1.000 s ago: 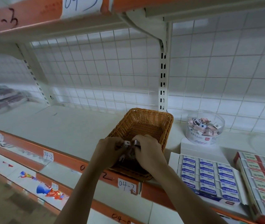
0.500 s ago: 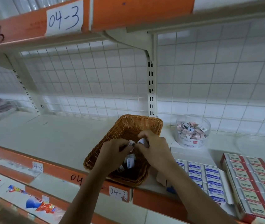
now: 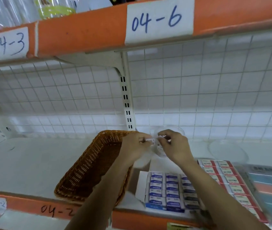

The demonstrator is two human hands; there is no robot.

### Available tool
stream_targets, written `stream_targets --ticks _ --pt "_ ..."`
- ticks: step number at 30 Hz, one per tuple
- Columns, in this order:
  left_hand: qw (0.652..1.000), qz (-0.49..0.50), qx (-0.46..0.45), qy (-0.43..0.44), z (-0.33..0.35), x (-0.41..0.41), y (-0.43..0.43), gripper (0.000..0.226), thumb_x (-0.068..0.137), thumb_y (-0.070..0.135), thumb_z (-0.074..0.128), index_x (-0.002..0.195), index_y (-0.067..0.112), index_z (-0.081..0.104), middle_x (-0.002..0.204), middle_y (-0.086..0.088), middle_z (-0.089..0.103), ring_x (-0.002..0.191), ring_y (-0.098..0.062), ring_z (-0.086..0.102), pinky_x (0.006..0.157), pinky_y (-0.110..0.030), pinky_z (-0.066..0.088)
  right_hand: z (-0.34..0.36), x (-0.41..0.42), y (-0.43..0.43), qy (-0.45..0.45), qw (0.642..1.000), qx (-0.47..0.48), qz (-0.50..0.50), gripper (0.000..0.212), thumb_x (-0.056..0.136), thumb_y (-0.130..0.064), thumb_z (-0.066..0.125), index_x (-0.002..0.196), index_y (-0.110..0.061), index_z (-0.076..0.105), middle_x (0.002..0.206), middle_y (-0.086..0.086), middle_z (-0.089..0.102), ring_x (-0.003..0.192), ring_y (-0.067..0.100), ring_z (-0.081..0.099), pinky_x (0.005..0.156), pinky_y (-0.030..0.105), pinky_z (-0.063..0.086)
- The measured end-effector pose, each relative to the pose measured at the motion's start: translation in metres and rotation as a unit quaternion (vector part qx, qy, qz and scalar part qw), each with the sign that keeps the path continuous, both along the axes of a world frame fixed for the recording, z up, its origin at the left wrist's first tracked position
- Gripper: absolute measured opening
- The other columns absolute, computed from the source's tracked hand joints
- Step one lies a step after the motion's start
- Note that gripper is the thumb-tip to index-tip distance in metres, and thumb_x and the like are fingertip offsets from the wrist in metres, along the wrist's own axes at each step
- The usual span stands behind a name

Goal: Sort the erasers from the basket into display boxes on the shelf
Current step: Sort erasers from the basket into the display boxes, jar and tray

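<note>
The left hand [image 3: 135,145] pinched a small white eraser [image 3: 151,140], its long axis running sideways toward the right hand [image 3: 175,146], whose curled fingers pinched another small pale piece [image 3: 162,137]. Both hung just past the basket's [image 3: 90,163] far right corner, over the clear tub [image 3: 173,128], the right hand nearer it.

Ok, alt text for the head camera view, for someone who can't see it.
A left hand and a right hand each pinch a small white eraser above a shelf, beside a wicker basket and display boxes.
</note>
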State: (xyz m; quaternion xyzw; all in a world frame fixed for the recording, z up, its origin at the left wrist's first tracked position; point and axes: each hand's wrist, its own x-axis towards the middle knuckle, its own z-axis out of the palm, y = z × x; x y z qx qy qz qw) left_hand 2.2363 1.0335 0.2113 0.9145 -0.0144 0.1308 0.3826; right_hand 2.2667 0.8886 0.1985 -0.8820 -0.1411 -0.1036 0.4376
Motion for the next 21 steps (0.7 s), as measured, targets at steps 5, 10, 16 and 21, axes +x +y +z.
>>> stream_targets --ticks 5,10,16,21 --pt "0.989 0.011 -0.138 0.044 0.004 0.035 -0.027 0.020 0.088 0.013 0.063 0.107 0.012 0.071 0.100 -0.002 0.072 0.082 -0.009 0.067 0.080 -0.021 0.054 0.008 0.029 -0.029 0.068 0.994 0.065 -0.060 0.035 0.092 -0.022 0.056 0.126 -0.012 0.055 0.098 0.008 0.063 0.085 0.022 0.059 0.074 0.024 0.043" --pt "0.992 -0.014 -0.097 0.082 0.003 0.045 -0.033 0.034 0.090 0.010 0.058 0.123 0.018 0.062 0.125 -0.003 0.062 0.103 -0.017 0.065 0.094 -0.036 0.053 0.011 0.040 -0.036 0.106 0.989 0.092 -0.044 0.044 0.092 -0.012 0.051 0.135 -0.016 0.044 0.123 0.010 0.055 0.094 0.019 0.053 0.073 0.026 0.047" --pt "0.999 -0.013 0.005 0.033 0.008 0.022 -0.008 0.026 0.096 0.013 0.050 0.116 0.019 0.066 0.120 0.004 0.064 0.104 -0.008 0.062 0.090 -0.018 0.046 0.010 0.024 -0.016 0.015 1.000 0.007 0.016 0.026 0.092 -0.006 0.047 0.111 -0.012 0.063 0.104 0.004 0.068 0.081 0.011 0.057 0.063 0.005 0.040" --pt "0.982 -0.009 0.178 0.065 0.020 -0.016 0.035 0.027 0.094 0.010 0.047 0.108 0.015 0.070 0.110 0.008 0.067 0.098 -0.006 0.060 0.080 -0.009 0.040 0.012 -0.008 0.035 -0.046 0.987 -0.052 0.148 0.023 0.085 0.000 0.052 0.093 -0.014 0.069 0.094 -0.002 0.067 0.085 0.014 0.060 0.080 0.022 0.047"
